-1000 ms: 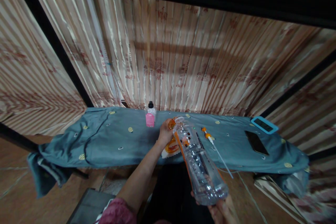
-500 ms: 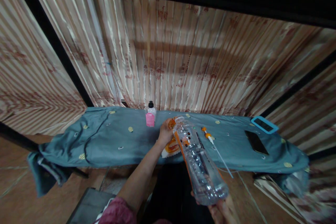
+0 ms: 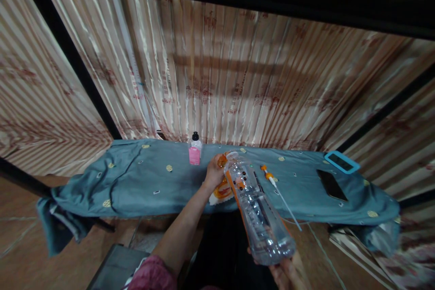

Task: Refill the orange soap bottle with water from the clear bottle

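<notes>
A large clear plastic water bottle with orange trim lies tilted across my lap, its neck pointing away over the bench edge. My left hand is closed at the neck, its fingers on a translucent orange part there; whether that is a cap or a handle is unclear. Under the base, my right hand grips the bottle from below. A coiled orange strap on a white scalloped piece sits partly hidden behind the bottle and left wrist. To the right lies an orange-topped straw with a white fitting.
A small bottle with a pink label and black cap stands toward the back of the cloth-covered bench. On the right lie a dark phone and a blue-framed device. Black posts and a striped curtain enclose the bench.
</notes>
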Demonstrator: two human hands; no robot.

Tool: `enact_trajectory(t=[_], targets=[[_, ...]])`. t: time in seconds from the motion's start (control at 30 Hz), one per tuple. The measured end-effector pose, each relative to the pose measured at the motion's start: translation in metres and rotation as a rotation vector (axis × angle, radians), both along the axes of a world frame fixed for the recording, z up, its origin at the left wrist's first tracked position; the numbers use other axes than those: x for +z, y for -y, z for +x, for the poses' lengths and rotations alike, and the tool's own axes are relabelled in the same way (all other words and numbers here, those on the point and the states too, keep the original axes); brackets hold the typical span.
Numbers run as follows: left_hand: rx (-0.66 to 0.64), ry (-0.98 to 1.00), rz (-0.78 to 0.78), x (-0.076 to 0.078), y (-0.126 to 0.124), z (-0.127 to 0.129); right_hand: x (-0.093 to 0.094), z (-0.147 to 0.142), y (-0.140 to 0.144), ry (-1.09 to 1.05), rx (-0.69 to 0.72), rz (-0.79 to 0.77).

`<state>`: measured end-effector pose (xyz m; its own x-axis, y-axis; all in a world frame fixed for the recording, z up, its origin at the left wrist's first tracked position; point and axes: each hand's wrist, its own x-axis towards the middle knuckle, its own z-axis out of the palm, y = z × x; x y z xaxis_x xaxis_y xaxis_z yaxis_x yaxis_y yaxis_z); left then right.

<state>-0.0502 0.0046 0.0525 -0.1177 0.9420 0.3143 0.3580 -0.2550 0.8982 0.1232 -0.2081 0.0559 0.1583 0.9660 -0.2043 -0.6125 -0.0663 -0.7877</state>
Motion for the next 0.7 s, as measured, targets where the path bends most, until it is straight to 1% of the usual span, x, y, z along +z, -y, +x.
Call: enact_trajectory(t=[0.1, 0.3, 0.4, 0.53, 0.7], targets=[[0.011, 0.014, -0.001, -0.0007, -0.0003, 0.0002, 0.0009, -0.0003, 0.0002, -0.032, 0.005, -0.005], [0.013, 0.002, -0.012, 0.0008, 0.0004, 0.0011, -0.0031, 0.0029, 0.0019, -0.06, 0.01, 0.003], [0.013, 0.007, -0.008, 0.0017, 0.0011, 0.0014, 0.0001, 0.0018, 0.0022, -0.063, 0.014, 0.003], [0.016, 0.008, -0.008, 0.0009, 0.0004, 0.0012, 0.0044, -0.0001, 0.0017, -0.072, -0.014, -0.002], [0.007, 0.001, 0.002, -0.0016, -0.0007, 0.0009, -0.0014, 0.0044, 0.0013, -0.023, 0.006, -0.008]])
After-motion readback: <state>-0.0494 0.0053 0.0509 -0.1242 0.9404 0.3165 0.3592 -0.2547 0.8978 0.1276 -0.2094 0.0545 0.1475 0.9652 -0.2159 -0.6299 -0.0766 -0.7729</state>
